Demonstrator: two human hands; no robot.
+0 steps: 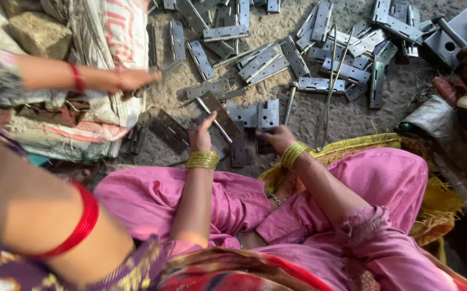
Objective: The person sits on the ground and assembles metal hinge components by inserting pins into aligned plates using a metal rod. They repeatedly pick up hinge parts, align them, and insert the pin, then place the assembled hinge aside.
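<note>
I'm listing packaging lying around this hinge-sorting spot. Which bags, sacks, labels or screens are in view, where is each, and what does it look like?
Woven sack: upper left, beside the hinges; crumpled, off-white with red printing.
Yellow sack: right of centre, under the pink-clad knee; frayed woven edge, yellow.
Silvery wrapped bundle: right edge, on the ground; grey, crinkled; what it holds cannot be told.
No screens or signs show.

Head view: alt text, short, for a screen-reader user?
Seen from above, a seated person in pink clothes handles metal hinges on sandy ground: left hand on one hinge, right hand gripping another hinge. More scattered hinges lie beyond.
</note>
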